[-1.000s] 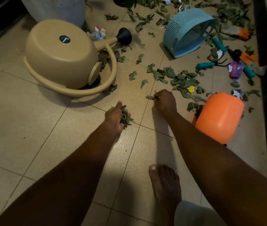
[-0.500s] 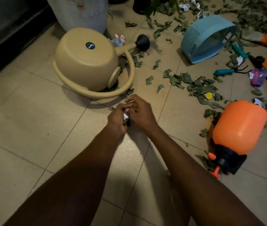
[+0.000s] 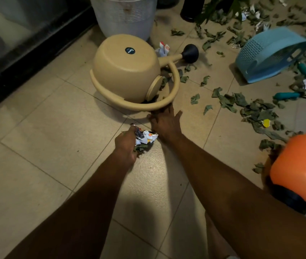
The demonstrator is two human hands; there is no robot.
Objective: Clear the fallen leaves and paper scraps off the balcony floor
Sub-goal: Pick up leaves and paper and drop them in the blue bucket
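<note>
Head view. My left hand [image 3: 127,144] still grips wad of leaves and paper scraps [image 3: 144,140], low over tiles. My right hand [image 3: 164,124], at wad half a second ago, now reaches farther, fingers straight and spread, tips at dark leaves under handle loop of tipped watering can [image 3: 127,71]. Handle blocks that spot. Most fallen leaves [image 3: 256,111] lie to right, between blue basket [image 3: 268,55] and orange sprayer [image 3: 299,165]. Grey bin [image 3: 126,15] stands beyond can.
</note>
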